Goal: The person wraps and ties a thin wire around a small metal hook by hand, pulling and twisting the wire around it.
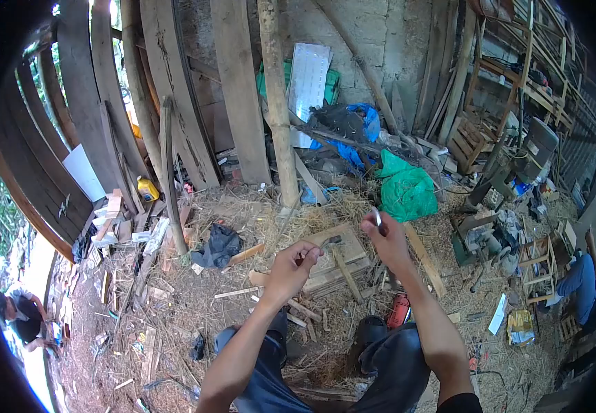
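My left hand (pixel 292 270) is raised in front of my knees, its thumb and fingers curled together in a pinch. Whatever is in that pinch is too small to make out. My right hand (pixel 389 242), higher and further right, has its fingers closed around a small shiny white object (pixel 378 218), mostly hidden by the fingers. Between and below the hands, a hammer (pixel 347 277) with a wooden handle rests against a low stack of wooden boards (pixel 311 272). The two hands are apart.
A red cylinder (pixel 399 311) stands by my right leg. Wood scraps and straw cover the ground. Ahead lie a black plastic bag (pixel 219 246) and a green sack (pixel 408 189), with a wooden post (pixel 280 110) rising nearby. One person (pixel 26 313) is at far left, another (pixel 577 282) at far right.
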`<state>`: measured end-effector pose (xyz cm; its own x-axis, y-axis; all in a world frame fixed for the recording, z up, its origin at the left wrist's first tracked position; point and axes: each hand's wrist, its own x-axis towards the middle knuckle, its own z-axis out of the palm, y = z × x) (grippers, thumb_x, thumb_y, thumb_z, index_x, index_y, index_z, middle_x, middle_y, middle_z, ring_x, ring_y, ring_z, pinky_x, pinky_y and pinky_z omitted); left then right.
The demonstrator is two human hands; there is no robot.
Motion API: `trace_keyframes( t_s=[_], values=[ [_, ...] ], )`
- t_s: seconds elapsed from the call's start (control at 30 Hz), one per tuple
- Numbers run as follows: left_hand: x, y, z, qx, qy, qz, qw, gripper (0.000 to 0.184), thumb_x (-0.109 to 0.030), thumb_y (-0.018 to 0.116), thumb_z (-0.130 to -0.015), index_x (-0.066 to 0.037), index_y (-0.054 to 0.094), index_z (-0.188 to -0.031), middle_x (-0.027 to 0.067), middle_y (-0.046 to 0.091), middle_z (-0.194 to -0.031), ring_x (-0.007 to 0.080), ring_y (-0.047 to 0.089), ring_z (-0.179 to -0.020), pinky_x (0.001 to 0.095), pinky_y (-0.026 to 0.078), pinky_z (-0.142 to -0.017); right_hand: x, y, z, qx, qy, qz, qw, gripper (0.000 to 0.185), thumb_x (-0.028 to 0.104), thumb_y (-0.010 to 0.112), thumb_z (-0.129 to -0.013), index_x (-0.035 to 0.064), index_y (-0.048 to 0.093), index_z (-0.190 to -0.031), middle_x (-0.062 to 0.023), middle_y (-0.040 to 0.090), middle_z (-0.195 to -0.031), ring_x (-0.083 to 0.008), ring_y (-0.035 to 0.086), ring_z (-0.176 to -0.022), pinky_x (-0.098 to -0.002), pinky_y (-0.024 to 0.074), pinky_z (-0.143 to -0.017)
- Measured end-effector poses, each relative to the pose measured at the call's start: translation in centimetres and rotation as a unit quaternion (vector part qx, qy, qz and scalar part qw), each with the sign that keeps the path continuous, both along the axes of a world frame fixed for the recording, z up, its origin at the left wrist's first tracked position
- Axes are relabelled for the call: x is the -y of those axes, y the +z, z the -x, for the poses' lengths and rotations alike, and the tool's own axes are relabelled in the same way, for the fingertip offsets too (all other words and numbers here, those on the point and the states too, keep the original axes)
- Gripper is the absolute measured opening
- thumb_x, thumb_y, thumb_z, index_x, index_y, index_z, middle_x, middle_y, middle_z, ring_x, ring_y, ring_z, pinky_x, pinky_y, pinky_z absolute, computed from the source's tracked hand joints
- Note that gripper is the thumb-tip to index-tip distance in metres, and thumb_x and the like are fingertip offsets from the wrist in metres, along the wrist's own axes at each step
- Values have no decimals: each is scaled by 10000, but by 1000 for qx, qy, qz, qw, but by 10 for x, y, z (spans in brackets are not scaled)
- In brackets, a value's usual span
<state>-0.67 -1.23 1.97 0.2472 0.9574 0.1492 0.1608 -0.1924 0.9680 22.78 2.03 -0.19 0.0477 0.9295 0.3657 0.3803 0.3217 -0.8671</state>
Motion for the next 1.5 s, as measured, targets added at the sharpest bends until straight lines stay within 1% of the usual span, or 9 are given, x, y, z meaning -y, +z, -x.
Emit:
trace_keyframes(
  t_s=[0.07,0.53,0.63,0.73,0.8,0.9,1.13,1.3,1.5],
  values=[
    [-1,-1,-1,-29,8,-14,999,156,-169,563,-900,-30,633,-919,22,586,-698,82,460,-594,251,381,-556,3,14,6,-125,-6,3,992,258,218,622,-866,2,596,-1005,0,621,-812,-69,521,-741,-233,423,-686],
    [-9,-9,-4,-148,65,-150,975,109,-110,611,-839,-31,627,-912,108,590,-744,206,530,-588,315,412,-563,8,17,13,-154,13,47,987,152,155,598,-872,10,628,-904,-3,642,-775,-50,517,-698,-223,400,-659],
    [-14,2,-7,-219,232,-437,841,121,-102,623,-824,-24,628,-916,113,585,-764,233,551,-619,329,424,-581,10,19,18,-236,-8,68,969,140,142,597,-869,9,633,-898,-20,661,-797,-41,501,-639,-218,390,-602],
    [-8,9,-13,-159,232,-409,868,133,-112,622,-836,-16,625,-929,105,587,-774,209,557,-644,306,424,-590,12,21,19,-324,-10,111,939,131,144,604,-864,20,632,-897,-34,672,-814,-23,451,-536,-201,349,-488],
    [-5,0,-19,-84,107,-165,977,156,-136,601,-872,-15,616,-968,70,606,-799,156,557,-677,269,431,-610,14,21,22,-374,2,140,917,127,151,611,-862,30,630,-895,-40,674,-816,-14,416,-483,-192,316,-427],
    [-17,-23,-32,90,26,-26,995,194,-166,578,-901,-6,600,-1008,44,615,-813,99,549,-709,237,441,-631,15,14,37,-403,40,190,894,150,205,616,-874,55,616,-865,32,575,-665,-1,310,-416,-188,219,-371],
    [-29,-19,-38,158,93,-50,982,205,-152,560,-914,-8,579,-1058,49,616,-816,79,557,-742,222,458,-640,27,13,66,-308,74,256,913,143,196,611,-875,54,616,-865,50,509,-613,-24,308,-392,-203,219,-365],
    [-36,-11,-30,196,98,-62,974,198,-102,568,-900,-7,576,-1074,30,600,-813,94,588,-730,231,473,-647,17,-8,73,-156,126,28,979,136,184,529,-914,56,564,-942,16,503,-694,-21,386,-536,-197,291,-451],
    [-36,-10,-16,139,60,-24,988,228,-91,594,-880,-11,601,-1094,33,619,-830,96,600,-686,230,481,-597,26,4,57,-392,175,137,893,96,170,482,-937,93,483,-994,-5,520,-821,-34,362,-555,-191,308,-481]
  ],
)
